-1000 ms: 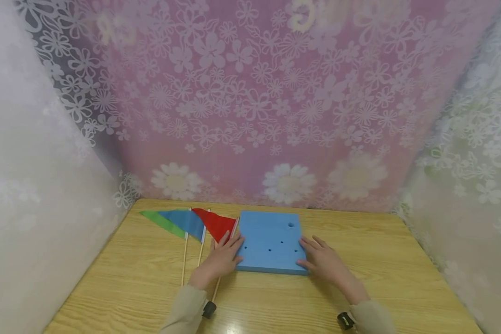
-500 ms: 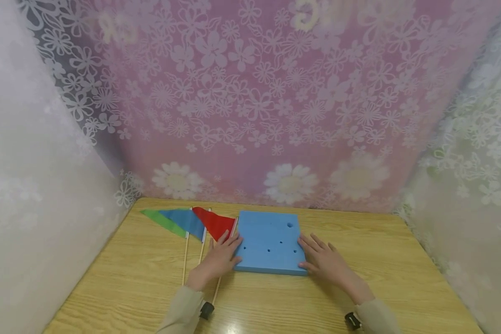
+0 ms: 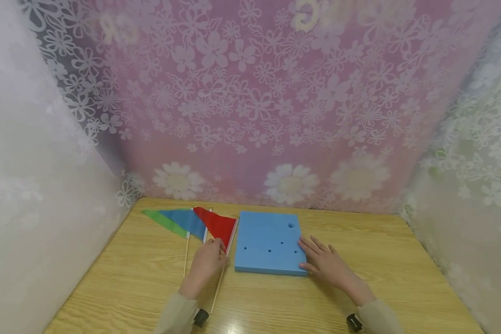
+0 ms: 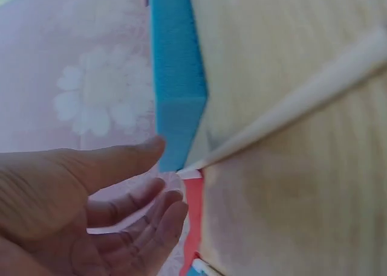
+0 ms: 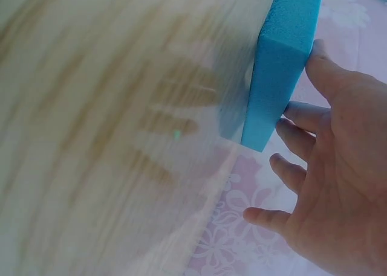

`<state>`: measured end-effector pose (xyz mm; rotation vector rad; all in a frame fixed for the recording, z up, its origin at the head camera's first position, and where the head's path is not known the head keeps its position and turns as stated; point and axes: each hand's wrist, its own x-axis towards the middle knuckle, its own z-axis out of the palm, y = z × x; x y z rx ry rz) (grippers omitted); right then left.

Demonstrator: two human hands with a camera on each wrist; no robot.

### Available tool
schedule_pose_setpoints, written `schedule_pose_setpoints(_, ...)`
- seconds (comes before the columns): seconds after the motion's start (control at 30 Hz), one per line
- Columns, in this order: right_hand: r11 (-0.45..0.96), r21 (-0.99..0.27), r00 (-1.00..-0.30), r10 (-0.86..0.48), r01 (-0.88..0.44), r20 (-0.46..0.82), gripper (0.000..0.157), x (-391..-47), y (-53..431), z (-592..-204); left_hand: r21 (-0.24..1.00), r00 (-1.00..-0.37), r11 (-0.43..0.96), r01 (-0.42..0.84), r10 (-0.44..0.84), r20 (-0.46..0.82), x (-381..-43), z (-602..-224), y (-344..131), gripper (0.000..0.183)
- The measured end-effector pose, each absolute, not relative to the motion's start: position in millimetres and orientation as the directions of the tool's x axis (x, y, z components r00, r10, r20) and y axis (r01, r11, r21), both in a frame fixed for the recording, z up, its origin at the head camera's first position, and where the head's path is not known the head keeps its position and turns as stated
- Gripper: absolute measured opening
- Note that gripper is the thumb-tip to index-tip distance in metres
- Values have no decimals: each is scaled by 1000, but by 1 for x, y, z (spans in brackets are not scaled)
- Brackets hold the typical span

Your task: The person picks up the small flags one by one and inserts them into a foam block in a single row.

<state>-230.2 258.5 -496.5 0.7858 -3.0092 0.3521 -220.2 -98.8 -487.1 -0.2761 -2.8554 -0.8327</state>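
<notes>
A blue foam block [image 3: 267, 236] with several small holes in its top lies flat on the table. My right hand [image 3: 327, 266] rests against its right side, fingers extended; in the right wrist view the thumb and fingertips meet the block's edge [image 5: 281, 58]. Left of the block lies a red triangular flag [image 3: 219, 225] on a thin wooden stick [image 3: 217, 290]. Over the flag's lower end is my left hand [image 3: 204, 264], fingers bent toward the stick. From the left wrist, thumb and fingers stand apart, with the stick [image 4: 290, 107] just beyond them.
Further left lie a blue flag [image 3: 189, 222] and a green flag [image 3: 164, 222], partly overlapping, their sticks pointing toward me. The wooden table [image 3: 380, 250] meets a pink floral backdrop [image 3: 234, 116] behind, with pale patterned sheets at both sides.
My left hand has let go of the block's left side and moved left onto the red flag's lower end. The right hand stays at the block, which has barely moved.
</notes>
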Motion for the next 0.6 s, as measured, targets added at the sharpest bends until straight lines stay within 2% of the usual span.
schedule_pose_setpoints(0.13, 849, -216, -875, -480, -483, 70, 68, -228, 258, -493, 506, -983, 844, 180, 139, 118, -218, -495, -100, 34)
schedule_pose_setpoints(0.27, 846, -235, -876, -478, -479, 63, 68, -227, 257, -491, 521, -988, 840, 154, 136, 73, -217, -499, -102, 35)
schedule_pose_setpoints(0.6, 836, -252, -871, -485, -487, 76, 68, -229, 258, -494, 564, -994, 818, 113, 93, 65, -221, -496, -103, 29)
